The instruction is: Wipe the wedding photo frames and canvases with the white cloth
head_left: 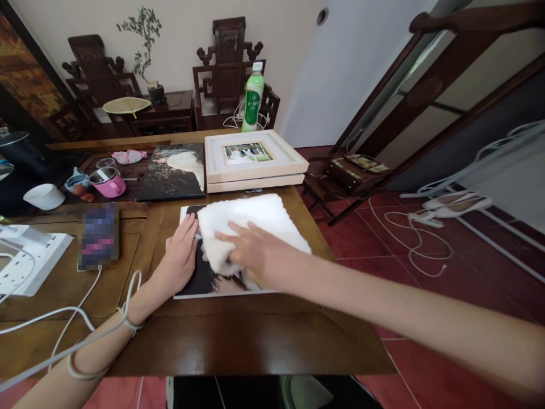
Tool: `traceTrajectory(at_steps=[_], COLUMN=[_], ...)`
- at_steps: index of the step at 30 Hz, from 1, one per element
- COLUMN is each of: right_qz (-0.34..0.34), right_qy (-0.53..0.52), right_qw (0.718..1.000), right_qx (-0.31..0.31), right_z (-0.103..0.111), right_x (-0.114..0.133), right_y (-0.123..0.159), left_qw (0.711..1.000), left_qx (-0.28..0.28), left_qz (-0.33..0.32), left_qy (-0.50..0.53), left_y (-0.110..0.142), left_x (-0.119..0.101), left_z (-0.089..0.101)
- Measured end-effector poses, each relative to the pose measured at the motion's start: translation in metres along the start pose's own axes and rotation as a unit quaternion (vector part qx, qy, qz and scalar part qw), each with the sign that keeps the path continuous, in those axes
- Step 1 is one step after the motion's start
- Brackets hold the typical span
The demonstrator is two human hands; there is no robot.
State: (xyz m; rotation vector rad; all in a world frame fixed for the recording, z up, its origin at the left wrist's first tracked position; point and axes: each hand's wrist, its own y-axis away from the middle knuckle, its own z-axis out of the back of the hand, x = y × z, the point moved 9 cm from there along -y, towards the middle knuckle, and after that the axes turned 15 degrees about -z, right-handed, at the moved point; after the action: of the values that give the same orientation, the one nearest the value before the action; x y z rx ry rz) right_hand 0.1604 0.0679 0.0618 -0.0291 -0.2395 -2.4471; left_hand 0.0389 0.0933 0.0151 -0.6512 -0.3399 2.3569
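My left hand (184, 250) lies flat with fingers stretched out along the left edge of a photo panel (198, 284). The panel has a dark picture with a hand visible near its lower edge. My right hand (251, 250) presses on a fluffy white cloth (272, 218), its fingers bent into a bunched fold at the cloth's left side. The cloth covers most of the panel, so much of the picture is hidden.
Behind the panel are a dark photo panel (174, 170) and stacked light wood frames (255, 165), with a green bottle (254, 99) beyond. Leftward are a pink mug (108, 183), a white cup (45, 196), a phone (99, 236), and a power strip (32, 261). A cable crosses my left forearm.
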Motion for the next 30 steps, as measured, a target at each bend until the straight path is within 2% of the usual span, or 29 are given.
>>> traceTrajectory(at_steps=[5, 9, 12, 17, 20, 22, 24, 26, 30], right_qz=[-0.036, -0.044, -0.038, -0.013, 0.027, 0.050, 0.057, 0.042, -0.050], right_qy=[0.032, 0.044, 0.052, 0.013, -0.026, -0.044, -0.055, -0.062, -0.043], right_qw=[0.999, 0.998, 0.998, 1.000, 0.998, 0.996, 0.996, 0.997, 0.998], right_qx=[-0.018, -0.021, -0.022, -0.012, -0.046, -0.066, -0.052, -0.021, -0.008], right_z=[0.014, 0.009, 0.001, -0.017, -0.022, -0.022, -0.024, -0.023, -0.011], right_x=[-0.027, -0.024, -0.009, 0.036, 0.061, 0.068, 0.063, 0.047, -0.001], right_y=[-0.049, -0.056, -0.036, 0.023, 0.057, 0.071, 0.074, 0.064, 0.024], left_qw=[1.000, 1.000, 1.000, 1.000, 1.000, 1.000, 1.000, 1.000, 1.000], left_qx=[-0.002, -0.003, 0.003, 0.014, 0.008, 0.009, 0.013, 0.014, -0.007], left_qz=[-0.009, -0.007, 0.006, 0.008, -0.006, -0.004, 0.007, 0.012, -0.003], left_qy=[0.007, 0.009, 0.012, 0.023, 0.020, 0.020, 0.020, 0.017, 0.011], left_y=[0.000, -0.001, 0.000, 0.002, 0.001, 0.000, 0.000, 0.000, 0.001], left_x=[-0.001, 0.000, 0.002, 0.001, -0.003, -0.003, -0.001, 0.001, 0.001], left_z=[0.001, 0.000, -0.001, -0.001, 0.002, 0.002, 0.001, 0.000, 0.000])
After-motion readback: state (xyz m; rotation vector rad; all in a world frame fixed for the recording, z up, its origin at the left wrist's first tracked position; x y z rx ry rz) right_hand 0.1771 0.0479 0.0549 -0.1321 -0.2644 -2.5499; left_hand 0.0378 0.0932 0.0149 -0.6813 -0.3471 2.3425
